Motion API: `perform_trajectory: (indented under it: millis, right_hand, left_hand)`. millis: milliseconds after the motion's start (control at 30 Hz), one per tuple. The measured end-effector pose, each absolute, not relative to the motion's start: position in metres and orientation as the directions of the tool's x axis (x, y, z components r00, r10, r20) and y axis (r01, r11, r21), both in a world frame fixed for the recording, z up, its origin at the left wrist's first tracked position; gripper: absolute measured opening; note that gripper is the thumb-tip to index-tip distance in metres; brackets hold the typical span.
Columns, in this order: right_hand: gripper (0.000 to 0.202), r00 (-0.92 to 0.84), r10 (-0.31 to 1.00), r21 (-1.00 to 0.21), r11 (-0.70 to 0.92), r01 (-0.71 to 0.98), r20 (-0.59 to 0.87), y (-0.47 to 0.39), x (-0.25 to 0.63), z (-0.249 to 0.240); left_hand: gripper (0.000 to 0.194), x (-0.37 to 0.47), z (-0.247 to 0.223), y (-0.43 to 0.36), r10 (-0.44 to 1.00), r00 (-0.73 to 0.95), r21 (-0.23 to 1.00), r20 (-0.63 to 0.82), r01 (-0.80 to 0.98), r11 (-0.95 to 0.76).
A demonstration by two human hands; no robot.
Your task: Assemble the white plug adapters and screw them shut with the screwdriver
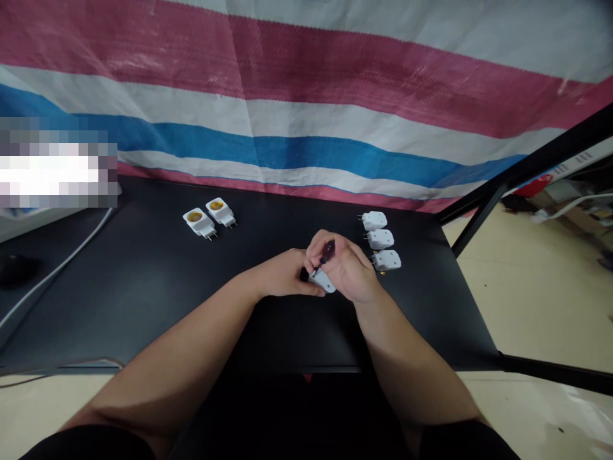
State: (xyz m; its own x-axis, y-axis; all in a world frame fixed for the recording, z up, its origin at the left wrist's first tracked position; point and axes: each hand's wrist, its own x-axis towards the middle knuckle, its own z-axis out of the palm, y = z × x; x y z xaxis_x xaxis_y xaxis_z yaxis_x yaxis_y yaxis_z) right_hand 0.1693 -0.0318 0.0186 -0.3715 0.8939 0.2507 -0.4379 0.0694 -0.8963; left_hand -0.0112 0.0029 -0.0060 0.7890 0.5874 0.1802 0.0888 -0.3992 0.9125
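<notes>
My left hand grips a white plug-in unit low over the black table, its flat face with small round holes turned up. In my right hand is a small screwdriver with a dark reddish handle. Its shaft slants down to the unit's face; the fingers hide part of it, so I cannot tell whether the tip sits in a hole. Right of my hands, three similar white plugs lie in a row, holes up and prongs pointing left.
Two white plugs with yellowish round faces lie at the back left of the black table. Farther left are a dark mouse and a white cable. A striped sheet hangs behind; a black frame bar borders the right.
</notes>
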Motion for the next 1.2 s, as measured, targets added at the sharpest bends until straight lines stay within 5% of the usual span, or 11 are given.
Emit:
perform_trajectory:
  millis: [167,533,600,700,800,1067,1200]
  right_hand:
    - [0.054,-0.385,0.898,-0.883,0.009,-0.47,0.215,-0.032,0.172,0.024]
    - [0.031,0.058,0.995,-0.849,0.099,-0.519,0.081,-0.012,0.183,0.029]
    - [0.027,0.076,0.996,-0.917,0.063,-0.394,0.036,-0.008,0.184,0.019]
    - [0.022,-0.004,0.999,-0.999,0.049,0.005,0.049,-0.008,0.186,0.009]
    - [0.022,-0.067,0.994,-0.924,0.105,0.367,0.086,-0.012,0.185,0.007]
    - [0.025,-0.067,0.994,-0.812,-0.027,0.584,-0.082,-0.009,0.186,-0.004]
    - [0.032,-0.101,0.995,-0.765,0.077,0.639,0.016,-0.01,0.192,0.001]
  left_hand:
    - [0.024,-0.012,0.0,0.005,0.575,0.801,0.905,0.164,0.109,-0.411]
    - [0.063,-0.023,-0.009,0.017,0.819,0.566,0.898,0.094,0.306,-0.315]
    - [0.066,-0.026,-0.012,0.022,0.885,0.454,0.878,0.105,0.376,-0.297]
    - [0.058,-0.032,-0.013,0.028,0.927,0.351,0.829,0.129,0.475,-0.295]
    - [0.055,-0.034,-0.012,0.031,0.937,0.321,0.798,0.14,0.524,-0.298]
    - [0.052,-0.032,-0.012,0.029,0.952,0.281,0.861,0.121,0.447,-0.242]
    - [0.048,-0.032,-0.014,0.032,0.955,0.289,0.95,0.066,0.274,-0.148]
